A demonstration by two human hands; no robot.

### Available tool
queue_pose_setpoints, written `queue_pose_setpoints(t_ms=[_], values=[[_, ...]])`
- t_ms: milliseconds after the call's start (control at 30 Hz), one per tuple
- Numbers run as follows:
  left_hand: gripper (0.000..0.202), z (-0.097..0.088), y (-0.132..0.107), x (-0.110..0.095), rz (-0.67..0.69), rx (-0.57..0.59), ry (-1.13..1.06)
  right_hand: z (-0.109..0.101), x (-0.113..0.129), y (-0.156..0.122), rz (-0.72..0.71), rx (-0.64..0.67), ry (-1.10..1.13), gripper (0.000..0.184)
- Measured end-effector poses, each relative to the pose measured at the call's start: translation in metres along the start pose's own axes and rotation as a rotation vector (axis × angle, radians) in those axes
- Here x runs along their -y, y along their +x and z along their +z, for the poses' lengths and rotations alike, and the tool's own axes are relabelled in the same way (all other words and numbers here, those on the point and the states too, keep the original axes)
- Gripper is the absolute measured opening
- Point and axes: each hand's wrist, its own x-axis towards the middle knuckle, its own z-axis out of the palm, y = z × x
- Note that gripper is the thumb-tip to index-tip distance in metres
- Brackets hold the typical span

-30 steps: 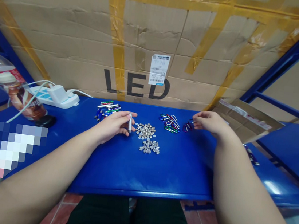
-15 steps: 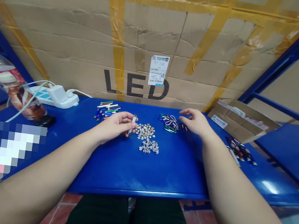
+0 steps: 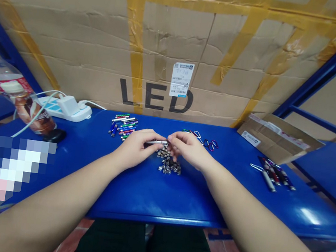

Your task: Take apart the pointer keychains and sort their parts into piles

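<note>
Both hands have come together above the middle of the counter (image 3: 159,195), the right hand (image 3: 188,150) now off the coloured carabiners (image 3: 205,143) and meeting the left hand (image 3: 135,148). A slim silver metal tube (image 3: 156,142) lies level between them, its long axis running sideways across the view, from one hand toward the other. The left fingers (image 3: 154,137) are closed on its left end and reach most of its length. The right fingers (image 3: 175,140) curl in at its right end, touching it, though how firmly is hard to tell. Just below sits a heap of small silver discs (image 3: 164,154), partly hidden by the hands, with coloured pen-shaped tubes (image 3: 124,125) off to the left.
</note>
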Motion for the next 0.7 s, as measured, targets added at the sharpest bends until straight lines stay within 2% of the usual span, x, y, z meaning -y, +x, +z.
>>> queue_pose_setpoints(t_ms=[67, 133, 267, 400, 500, 700], values=[[0.019, 0.003, 0.0, -0.004, 0.034, -0.055, 0.034, 0.0, 0.003, 0.0, 0.113, 0.017, 0.142, 0.039], [0.019, 0.004, -0.001, -0.007, 0.048, -0.063, 0.062, -0.002, 0.007, -0.001, 0.203, 0.061, 0.245, 0.04], [0.027, 0.003, -0.003, -0.009, 0.102, 0.04, 0.166, -0.008, 0.014, -0.006, 0.377, 0.184, 0.361, 0.038], [0.033, 0.003, -0.003, -0.01, 0.136, 0.089, 0.251, -0.014, 0.017, -0.008, 0.465, 0.235, 0.443, 0.037], [0.032, 0.004, -0.003, -0.009, 0.134, 0.096, 0.213, -0.014, 0.016, -0.007, 0.435, 0.245, 0.47, 0.037], [0.033, 0.003, 0.0, -0.005, 0.053, 0.213, 0.033, -0.014, 0.007, -0.006, 0.21, 0.246, 0.289, 0.04]])
